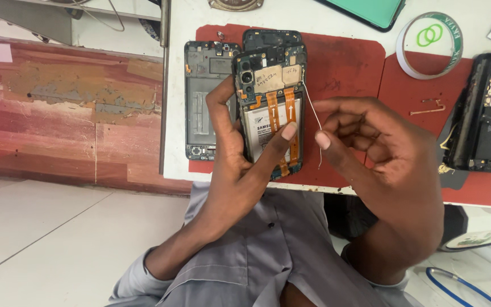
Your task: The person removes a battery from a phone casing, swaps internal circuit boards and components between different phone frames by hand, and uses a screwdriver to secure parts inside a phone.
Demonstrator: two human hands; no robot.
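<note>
Head view: left hand wraps around an opened phone, thumb on its exposed battery, holding it tilted above the red mat near the worktop's front edge. Right hand pinches a thin white wire between thumb and forefinger, other fingers curled.

mat: matt red, rubbery
table: smooth white
wire: thin, pale
shirt: grey cloth
tape roll: glossy
</note>
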